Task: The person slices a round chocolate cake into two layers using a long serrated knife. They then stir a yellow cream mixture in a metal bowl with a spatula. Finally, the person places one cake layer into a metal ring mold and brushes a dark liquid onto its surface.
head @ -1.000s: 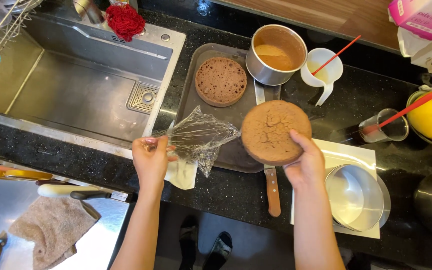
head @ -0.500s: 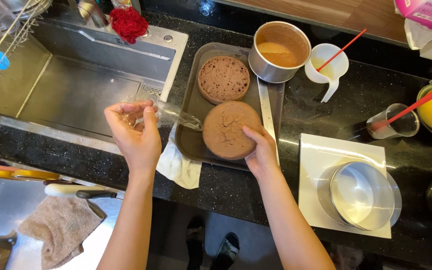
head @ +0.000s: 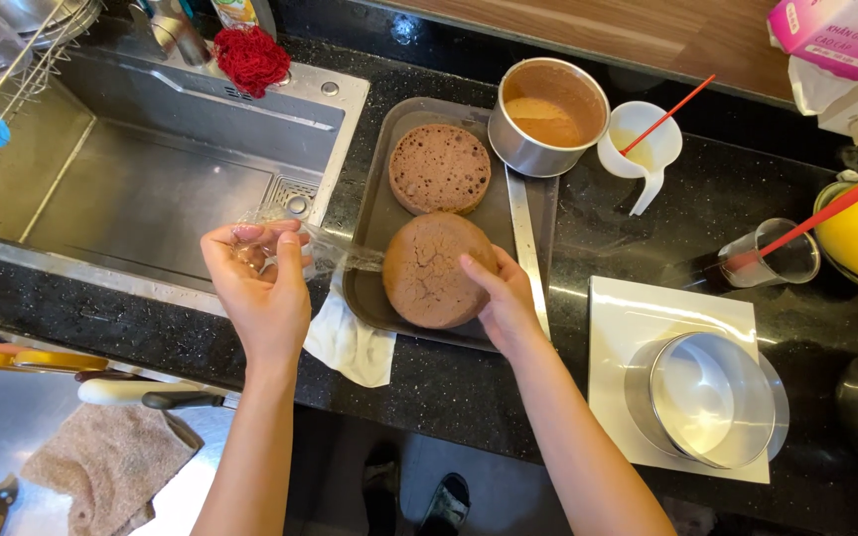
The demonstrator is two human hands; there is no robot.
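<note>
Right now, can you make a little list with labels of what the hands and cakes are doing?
left hand: pinches crumpled clear wrap, lifted near the sink
right hand: fingers on the near cake's edge
near cake: round, brown, cracked top, flat on the tray
far cake: round, brown, on the same tray, untouched
knife: lies along the tray's right side
tin: beyond the tray
ring: on a white board, right of the tray
</note>
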